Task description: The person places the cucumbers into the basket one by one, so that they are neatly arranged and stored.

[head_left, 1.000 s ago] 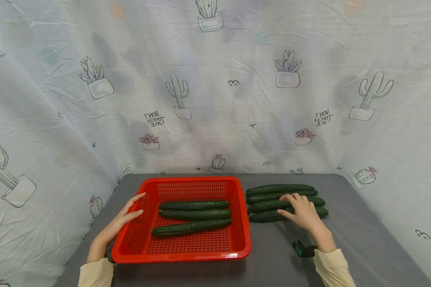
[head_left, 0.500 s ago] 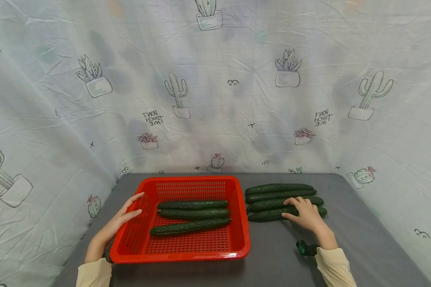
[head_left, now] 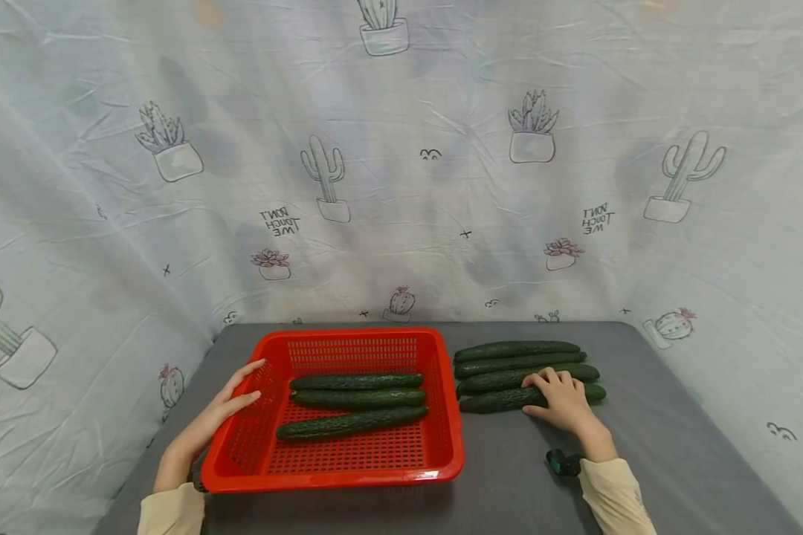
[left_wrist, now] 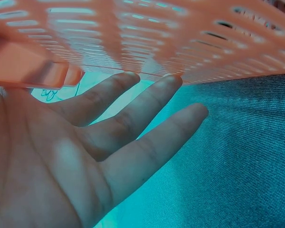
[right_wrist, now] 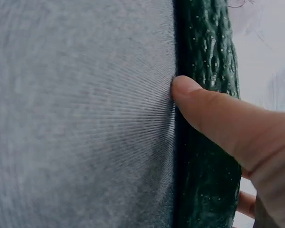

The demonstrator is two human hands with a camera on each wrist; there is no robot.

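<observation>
The white fabric hanging (head_left: 401,111), printed with cactus and succulent drawings, takes up the back and both sides from where I stand. Before it spreads the flat grey table (head_left: 508,475). On the table's left half sits the red plastic basket (head_left: 334,481), rectangular and shallow, its walls and floor cut through with slots.

Just beside its right wall, four long dark-green cucumbers (head_left: 518,349) lie crosswise on the table, one behind another. The nearest cucumber (head_left: 491,403) is bumpy and glossy. Inside the basket are three more dark-green cucumbers (head_left: 359,399): two close together toward the back, the front one apart from them and slightly slanted, its right end farther back.

The left hand (head_left: 221,412) straddles the basket's left rim, spread wide, with thumb and forefinger reaching over the inside and three nearly straight fingers outside, beneath the rim. The right hand (head_left: 565,401) has hold of the nearest cucumber, thumb pressed to its front side and fingers bent over the top; whether they also touch the next one, I can't tell. Cream sleeves (head_left: 616,496) cover both forearms, and a small black-and-green device (head_left: 563,463) shows beside the right wrist.
</observation>
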